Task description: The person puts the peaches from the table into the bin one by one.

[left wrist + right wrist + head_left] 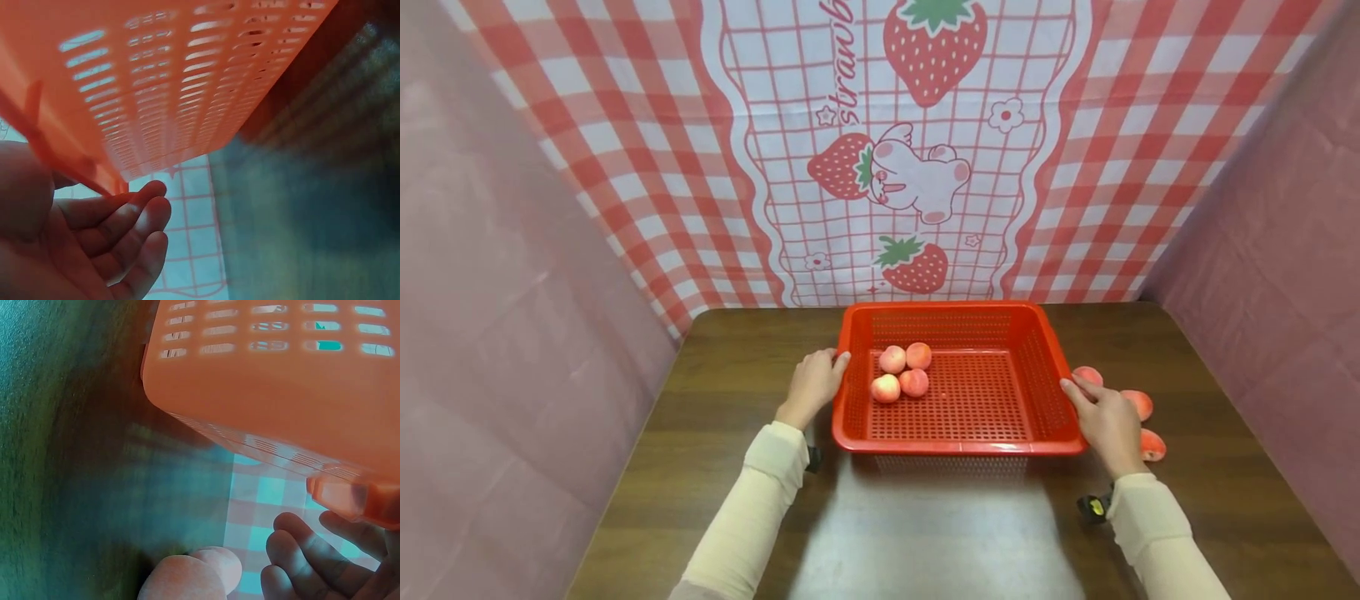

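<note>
A red perforated basket (955,447) stands on the wooden table, holding several peaches (892,359) in its left part. My left hand (814,382) grips the basket's left rim, thumb on top and fingers beneath, as the left wrist view shows at the basket's rim (75,178). On the opposite side my right hand (1108,423) pinches the right rim between thumb and fingers. In the right wrist view, the fingers of that hand (331,556) lie below the rim (350,497), and the basket's side wall (262,381) is above them.
Several peaches (1152,445) lie on the table (700,450) to the right of the basket, close to my right hand; two show in the right wrist view (184,581). A checked cloth with strawberries (917,167) hangs behind the table, and pink cloth hangs at both sides.
</note>
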